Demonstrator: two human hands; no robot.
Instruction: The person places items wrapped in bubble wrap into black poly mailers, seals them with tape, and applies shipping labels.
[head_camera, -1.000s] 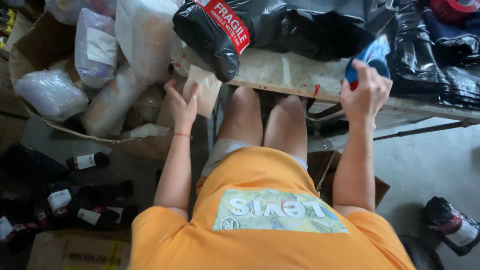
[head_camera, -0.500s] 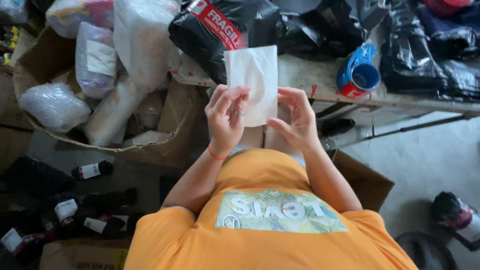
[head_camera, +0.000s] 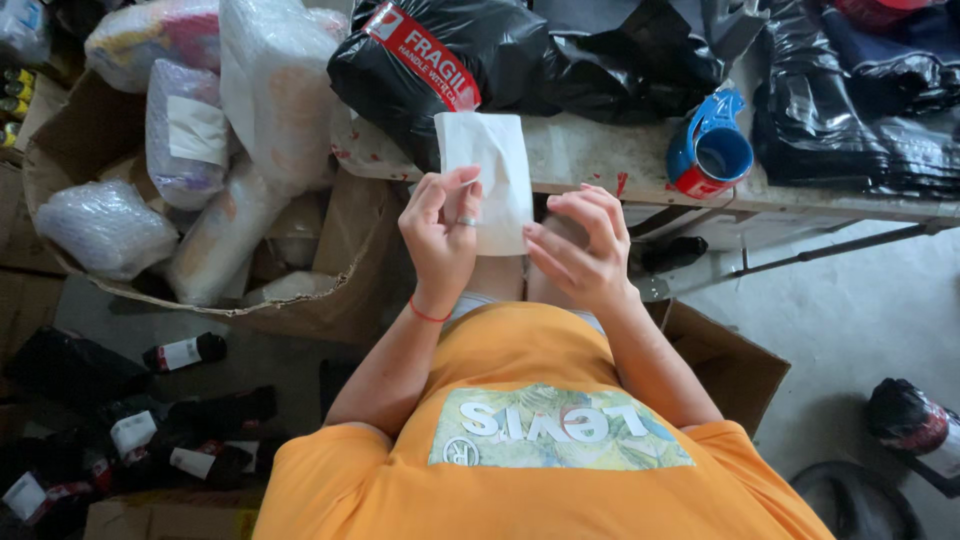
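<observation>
Both hands' fingers pinch a white sheet.

My left hand and right hand hold the white rectangular paper label between them, in front of the grey worktable. On it, the black plastic parcel lies behind the label, the blue tape dispenser to its right. The brown cardboard box stands left.

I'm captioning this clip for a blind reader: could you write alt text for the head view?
A person in an orange shirt holds a white paper label up in both hands, left hand and right hand, over their lap. Ahead, a table carries black plastic bags and a blue tape dispenser; a cardboard box of wrapped parcels sits left.
</observation>
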